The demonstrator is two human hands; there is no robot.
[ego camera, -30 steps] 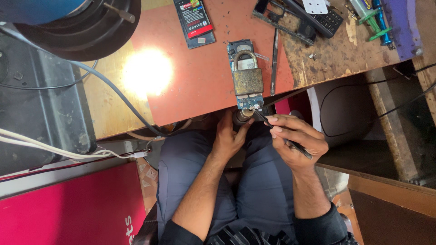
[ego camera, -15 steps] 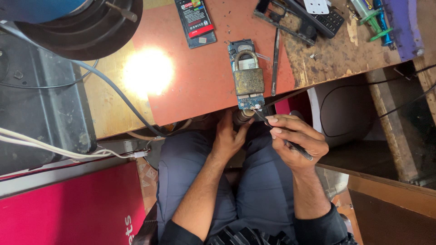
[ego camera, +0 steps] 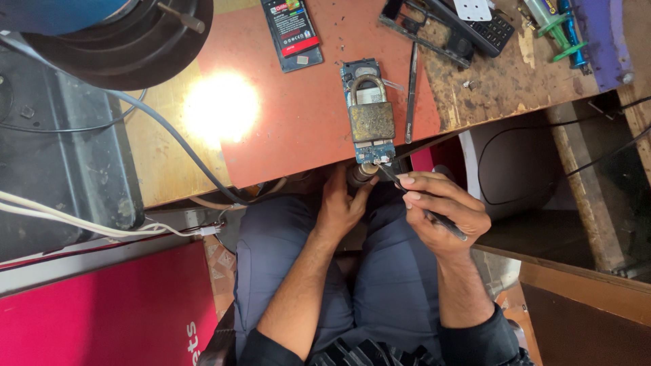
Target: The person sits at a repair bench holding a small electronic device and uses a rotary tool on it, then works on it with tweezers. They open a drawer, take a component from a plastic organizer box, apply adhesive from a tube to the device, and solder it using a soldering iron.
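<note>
A phone circuit board [ego camera: 371, 150] lies at the near edge of the reddish desk mat [ego camera: 298, 122], weighed down by a brass padlock [ego camera: 371, 116]. My left hand [ego camera: 341, 205] is closed around a round metal nozzle [ego camera: 359, 174] just below the board's near end. My right hand [ego camera: 441, 210] grips thin black tweezers [ego camera: 420, 207] like a pen, their tip touching the board's bottom edge. Both hands hover over my lap, clad in grey trousers.
A phone battery [ego camera: 292, 30], a metal pry tool [ego camera: 411, 91], a dismantled keypad phone [ego camera: 454, 27] and green and purple tools [ego camera: 563, 27] lie on the desk. A bright lamp spot [ego camera: 220, 107] glares left of the mat. Cables [ego camera: 102, 224] run left; a red panel [ego camera: 102, 312] sits below.
</note>
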